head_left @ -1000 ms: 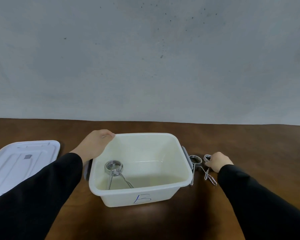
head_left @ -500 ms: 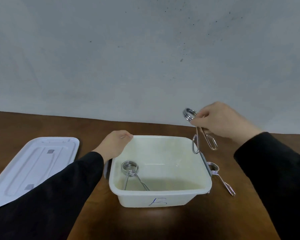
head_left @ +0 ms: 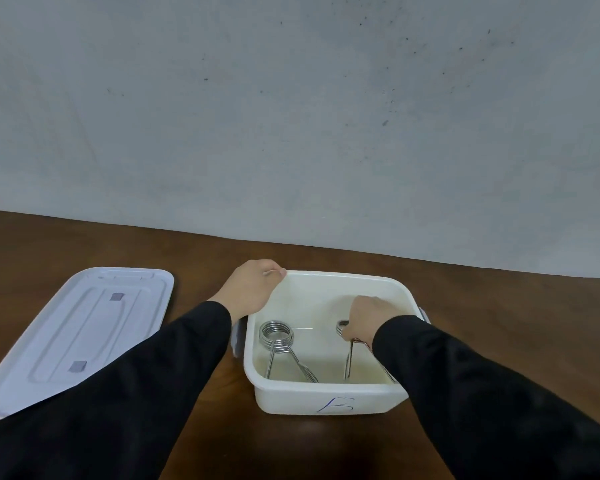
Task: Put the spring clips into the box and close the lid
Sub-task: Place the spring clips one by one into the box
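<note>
A cream plastic box [head_left: 326, 396] with a blue mark on its front wall stands open on the brown table. One metal spring clip [head_left: 277, 337] lies inside on the left. My right hand [head_left: 368, 317] is down inside the box on the right, fingers closed on a second spring clip [head_left: 347, 362] whose coil and one leg show below the hand. My left hand [head_left: 252, 289] grips the box's far left corner rim. The third clip seen earlier to the right of the box is hidden behind my right sleeve.
The white lid [head_left: 80, 330] lies upside down on the table to the left of the box, partly under my left sleeve. A grey wall rises behind the table's far edge [head_left: 465, 265]. Grey latches [head_left: 235, 337] sit on the box's sides.
My right hand lifted a clip from the table beside the box, carried it over the rim and lowered it inside. My left hand stayed on the corner.
</note>
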Demonstrator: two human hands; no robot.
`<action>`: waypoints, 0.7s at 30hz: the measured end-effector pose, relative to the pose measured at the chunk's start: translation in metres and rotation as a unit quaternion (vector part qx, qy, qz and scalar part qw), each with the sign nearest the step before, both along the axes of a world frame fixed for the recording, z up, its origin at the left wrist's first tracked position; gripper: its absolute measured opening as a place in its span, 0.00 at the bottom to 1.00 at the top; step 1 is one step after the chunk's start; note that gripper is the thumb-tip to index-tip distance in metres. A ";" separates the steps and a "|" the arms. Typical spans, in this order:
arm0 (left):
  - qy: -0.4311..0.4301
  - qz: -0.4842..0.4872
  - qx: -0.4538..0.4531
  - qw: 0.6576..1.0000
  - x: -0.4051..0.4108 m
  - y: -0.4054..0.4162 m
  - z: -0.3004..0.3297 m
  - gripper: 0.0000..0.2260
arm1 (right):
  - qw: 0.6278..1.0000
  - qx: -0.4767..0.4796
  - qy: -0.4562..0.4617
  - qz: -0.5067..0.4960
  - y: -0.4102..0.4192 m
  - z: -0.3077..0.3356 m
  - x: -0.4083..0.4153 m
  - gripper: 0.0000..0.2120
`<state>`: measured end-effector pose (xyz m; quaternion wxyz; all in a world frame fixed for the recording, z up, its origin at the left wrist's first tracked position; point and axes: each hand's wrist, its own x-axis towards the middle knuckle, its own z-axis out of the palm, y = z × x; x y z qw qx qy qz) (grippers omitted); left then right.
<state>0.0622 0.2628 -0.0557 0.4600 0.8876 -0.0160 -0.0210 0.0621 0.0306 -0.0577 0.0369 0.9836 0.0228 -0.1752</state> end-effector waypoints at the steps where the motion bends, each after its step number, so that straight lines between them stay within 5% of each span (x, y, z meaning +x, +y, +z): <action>1: 0.000 0.001 -0.002 1.000 0.000 0.000 0.000 0.14 | 1.000 -0.004 -0.003 0.000 0.001 -0.004 0.001 0.15; 8: 0.007 -0.004 -0.008 1.000 0.001 0.003 -0.003 0.15 | 1.000 -0.013 0.010 0.007 0.002 -0.016 -0.002 0.07; 14: 0.004 -0.004 -0.003 1.000 0.000 0.002 -0.001 0.15 | 1.000 -0.009 0.016 0.006 0.000 0.000 -0.005 0.13; 17: 0.001 -0.006 0.002 1.000 0.000 0.002 0.001 0.15 | 0.985 0.155 -0.046 -0.056 -0.008 0.037 0.003 0.23; 21: -0.007 0.000 0.013 1.000 -0.001 0.000 0.002 0.15 | 0.918 0.287 -0.243 -0.126 -0.062 0.080 0.017 0.23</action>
